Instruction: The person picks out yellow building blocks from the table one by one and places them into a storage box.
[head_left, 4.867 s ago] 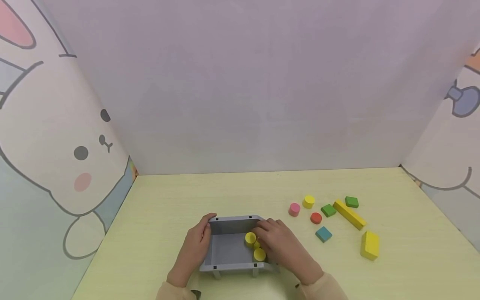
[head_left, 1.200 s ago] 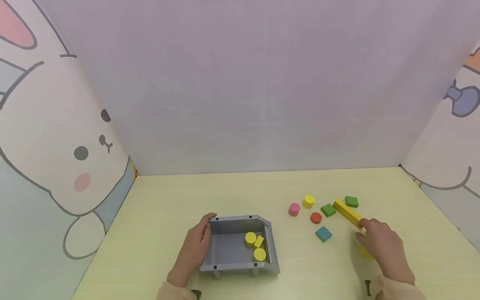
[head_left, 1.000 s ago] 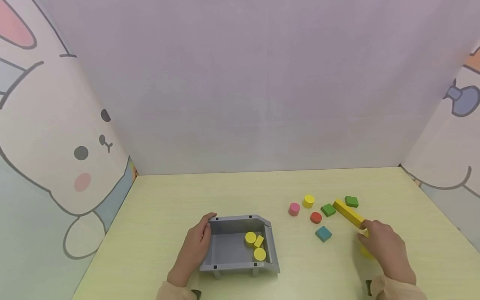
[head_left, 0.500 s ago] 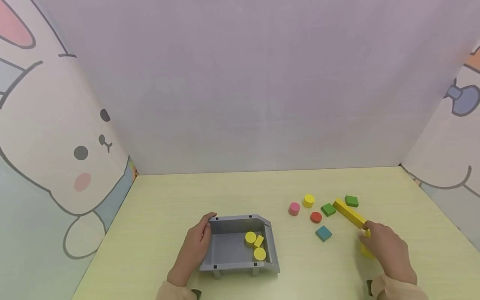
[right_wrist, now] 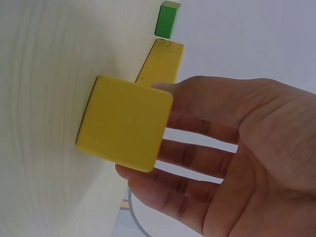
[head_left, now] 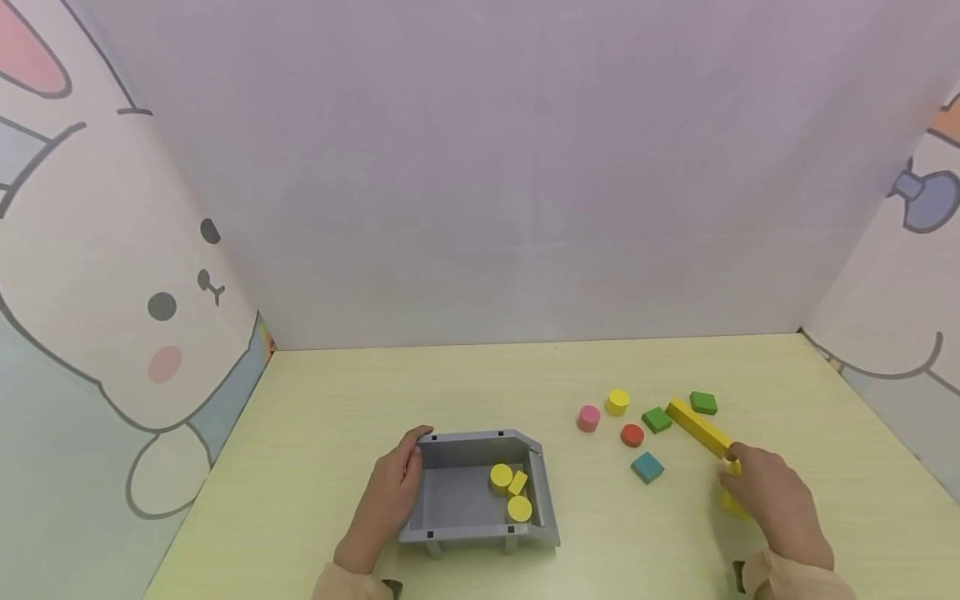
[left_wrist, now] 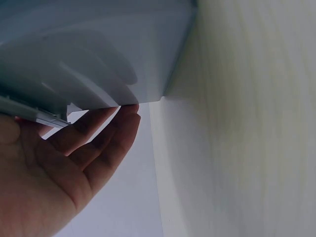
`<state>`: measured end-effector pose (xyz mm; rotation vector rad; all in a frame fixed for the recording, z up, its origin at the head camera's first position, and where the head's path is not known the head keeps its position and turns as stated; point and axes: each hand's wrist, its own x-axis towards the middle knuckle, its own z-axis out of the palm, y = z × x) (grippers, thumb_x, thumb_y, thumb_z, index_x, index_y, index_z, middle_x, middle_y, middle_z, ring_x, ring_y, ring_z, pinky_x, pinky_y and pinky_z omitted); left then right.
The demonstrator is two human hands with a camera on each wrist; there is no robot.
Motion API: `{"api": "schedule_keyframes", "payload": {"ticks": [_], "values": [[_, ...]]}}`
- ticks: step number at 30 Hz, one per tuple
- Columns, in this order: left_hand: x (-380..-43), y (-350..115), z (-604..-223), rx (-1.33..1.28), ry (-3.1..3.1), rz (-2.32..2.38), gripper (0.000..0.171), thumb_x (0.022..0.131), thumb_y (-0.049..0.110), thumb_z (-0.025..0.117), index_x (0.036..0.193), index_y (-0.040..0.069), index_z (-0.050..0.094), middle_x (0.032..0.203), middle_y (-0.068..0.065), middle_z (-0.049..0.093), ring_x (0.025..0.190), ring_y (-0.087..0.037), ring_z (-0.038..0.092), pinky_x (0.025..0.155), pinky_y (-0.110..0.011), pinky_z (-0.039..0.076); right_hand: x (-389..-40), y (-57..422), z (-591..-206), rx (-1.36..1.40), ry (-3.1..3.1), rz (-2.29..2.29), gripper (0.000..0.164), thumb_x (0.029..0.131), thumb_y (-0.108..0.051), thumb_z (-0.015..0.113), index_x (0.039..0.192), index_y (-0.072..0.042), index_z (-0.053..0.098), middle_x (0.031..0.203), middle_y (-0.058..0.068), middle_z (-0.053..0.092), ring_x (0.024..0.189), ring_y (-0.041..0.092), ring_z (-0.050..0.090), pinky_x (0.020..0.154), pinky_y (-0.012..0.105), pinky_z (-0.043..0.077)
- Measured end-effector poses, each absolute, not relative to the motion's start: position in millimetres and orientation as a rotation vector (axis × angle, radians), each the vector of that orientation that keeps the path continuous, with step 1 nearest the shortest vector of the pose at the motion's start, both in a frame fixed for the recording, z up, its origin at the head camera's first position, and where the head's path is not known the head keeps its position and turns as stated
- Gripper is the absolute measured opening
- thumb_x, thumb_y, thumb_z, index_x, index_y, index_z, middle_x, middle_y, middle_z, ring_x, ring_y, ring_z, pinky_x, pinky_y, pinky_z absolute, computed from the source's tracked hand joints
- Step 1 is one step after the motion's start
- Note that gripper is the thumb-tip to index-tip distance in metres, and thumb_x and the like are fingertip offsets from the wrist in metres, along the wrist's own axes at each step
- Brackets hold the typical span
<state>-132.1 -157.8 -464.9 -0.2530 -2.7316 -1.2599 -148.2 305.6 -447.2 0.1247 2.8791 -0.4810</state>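
The right hand (head_left: 776, 500) curls its fingers round a yellow rectangular block (right_wrist: 123, 123) on the desk's (head_left: 360, 392) right side, square end facing the wrist; beyond, a yellow bar (head_left: 697, 428) slants away. Well leftward, the left hand (head_left: 386, 492) grips a gray bin (head_left: 465, 532).

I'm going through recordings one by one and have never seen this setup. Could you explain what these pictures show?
There is no robot here: a person works bare-handed. The wide pictures come from a camera worn on the head, looking forward and down; the two close ones come from cameras on each wrist. The left hand holds one end of a gray tray with three small yellow pieces inside. The right hand grips a thick yellow block. Also on the table lie a long yellow bar, two green blocks, a teal block, a pink cylinder, a yellow cylinder and a red disc.
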Motion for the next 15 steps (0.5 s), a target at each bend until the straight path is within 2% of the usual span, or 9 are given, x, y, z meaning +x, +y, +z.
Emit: {"api": "schedule_keyframes", "payload": {"ticks": [15], "values": [[-131.5,-157.2,-464.7,-0.227,-2.749,-1.255,0.035,0.104,0.008,0.035,0.133,0.008,0.054,0.059,0.008,0.031,0.049,-0.002,0.027,0.05,-0.023,0.032,-147.2,306.1,-445.6,0.089,2.903,-0.532,0.034,0.086,-0.006,0.066,0.109,0.016,0.056,0.097,0.032,0.059,0.069,0.025,0.051,0.062,0.043,0.047]]}}
